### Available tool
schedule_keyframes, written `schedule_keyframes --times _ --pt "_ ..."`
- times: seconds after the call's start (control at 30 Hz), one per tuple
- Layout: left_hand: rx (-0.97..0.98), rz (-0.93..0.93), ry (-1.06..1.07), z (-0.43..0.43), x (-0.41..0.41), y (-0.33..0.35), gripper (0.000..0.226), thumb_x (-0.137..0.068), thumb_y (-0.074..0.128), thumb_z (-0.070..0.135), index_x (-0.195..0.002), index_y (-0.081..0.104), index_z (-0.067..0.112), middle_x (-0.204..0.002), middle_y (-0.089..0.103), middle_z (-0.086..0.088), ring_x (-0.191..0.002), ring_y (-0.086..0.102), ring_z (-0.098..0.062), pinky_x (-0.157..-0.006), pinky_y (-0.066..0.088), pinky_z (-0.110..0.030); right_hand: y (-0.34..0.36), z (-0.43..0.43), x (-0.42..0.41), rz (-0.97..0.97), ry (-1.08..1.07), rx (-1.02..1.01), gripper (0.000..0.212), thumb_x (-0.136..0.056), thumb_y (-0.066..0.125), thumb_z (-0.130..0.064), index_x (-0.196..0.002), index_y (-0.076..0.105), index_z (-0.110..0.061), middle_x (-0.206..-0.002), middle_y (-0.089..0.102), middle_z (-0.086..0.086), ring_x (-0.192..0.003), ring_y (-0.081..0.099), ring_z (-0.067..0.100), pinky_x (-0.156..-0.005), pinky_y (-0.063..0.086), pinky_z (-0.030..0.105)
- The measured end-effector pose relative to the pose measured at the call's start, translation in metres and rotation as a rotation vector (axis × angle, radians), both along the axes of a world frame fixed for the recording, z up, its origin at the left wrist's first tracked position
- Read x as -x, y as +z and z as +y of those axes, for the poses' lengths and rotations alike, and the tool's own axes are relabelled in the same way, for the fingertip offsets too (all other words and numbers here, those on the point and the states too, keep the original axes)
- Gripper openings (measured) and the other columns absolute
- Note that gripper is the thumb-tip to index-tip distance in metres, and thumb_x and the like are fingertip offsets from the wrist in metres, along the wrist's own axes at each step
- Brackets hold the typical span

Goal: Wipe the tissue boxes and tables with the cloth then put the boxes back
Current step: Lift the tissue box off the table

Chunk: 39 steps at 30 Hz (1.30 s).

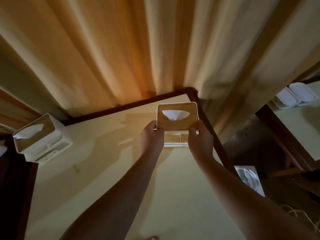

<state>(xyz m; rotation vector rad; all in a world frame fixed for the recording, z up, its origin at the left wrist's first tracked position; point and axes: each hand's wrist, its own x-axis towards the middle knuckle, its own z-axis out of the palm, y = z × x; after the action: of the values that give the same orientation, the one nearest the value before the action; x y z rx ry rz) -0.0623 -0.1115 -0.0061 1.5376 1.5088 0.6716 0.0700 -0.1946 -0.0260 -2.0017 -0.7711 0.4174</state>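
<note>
Tissue box (181, 124) between left grip (152, 137), right grip (200, 141)

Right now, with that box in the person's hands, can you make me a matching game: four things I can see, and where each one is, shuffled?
Things
1. wooden-lidded tissue box
2. white tissue box
3. curtain
4. white containers

Places
A. on the other table, far right
B. gripped by the left hand and the right hand
C. hanging behind the table
D. at the table's left edge

Pairs: 1-B, 2-D, 3-C, 4-A
</note>
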Motion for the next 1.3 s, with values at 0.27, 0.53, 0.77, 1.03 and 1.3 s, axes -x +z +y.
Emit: schedule_keyframes --times 0.27,0.53,0.77,1.03,1.3 --pt "0.051 -0.070 0.130 -0.101 0.059 0.002 0.017 -0.090 0.068 0.024 -0.106 0.070 0.031 -0.098 0.072 0.014 -0.093 0.068 -0.014 -0.081 0.056 -0.035 0.007 -0.090 0.051 0.012 0.058 0.002 0.021 -0.101 0.058 -0.032 -0.121 0.062 -0.026 -0.107 0.073 -0.009 -0.098 0.071 0.015 -0.089 0.063 0.044" --pt "0.094 -0.135 0.163 -0.211 0.121 -0.002 0.020 -0.088 0.071 0.022 -0.107 0.070 0.027 -0.099 0.072 0.015 -0.089 0.069 -0.010 -0.078 0.056 -0.034 0.006 -0.195 0.099 -0.010 0.112 0.012 0.022 -0.100 0.062 -0.033 -0.120 0.062 -0.025 -0.105 0.072 -0.008 -0.097 0.071 0.016 -0.089 0.062 0.047" --pt "0.147 -0.165 0.129 -0.306 0.159 -0.005 0.025 -0.088 0.071 0.029 -0.112 0.066 0.033 -0.107 0.071 0.015 -0.090 0.073 -0.017 -0.076 0.057 -0.035 0.011 -0.284 0.117 -0.006 0.218 0.106 0.034 -0.104 0.059 -0.037 -0.133 0.059 -0.020 -0.118 0.069 -0.007 -0.108 0.064 0.014 -0.099 0.054 0.040" --pt "0.154 -0.107 0.143 -0.355 0.171 -0.002 0.033 -0.090 0.071 0.029 -0.122 0.066 0.028 -0.113 0.069 0.012 -0.092 0.072 -0.014 -0.074 0.056 -0.032 0.007 -0.327 0.118 -0.008 0.292 0.143 0.040 -0.104 0.059 -0.040 -0.135 0.059 -0.016 -0.121 0.070 -0.001 -0.114 0.066 0.021 -0.091 0.049 0.030" --pt "0.175 -0.117 0.158 -0.373 0.157 -0.007 0.032 -0.094 0.072 0.026 -0.124 0.062 0.027 -0.109 0.062 0.018 -0.092 0.068 -0.008 -0.070 0.049 -0.026 0.001 -0.339 0.100 0.040 0.348 0.162 0.048 -0.102 0.064 -0.040 -0.143 0.053 -0.017 -0.131 0.067 -0.002 -0.122 0.062 0.021 -0.098 0.051 0.034"
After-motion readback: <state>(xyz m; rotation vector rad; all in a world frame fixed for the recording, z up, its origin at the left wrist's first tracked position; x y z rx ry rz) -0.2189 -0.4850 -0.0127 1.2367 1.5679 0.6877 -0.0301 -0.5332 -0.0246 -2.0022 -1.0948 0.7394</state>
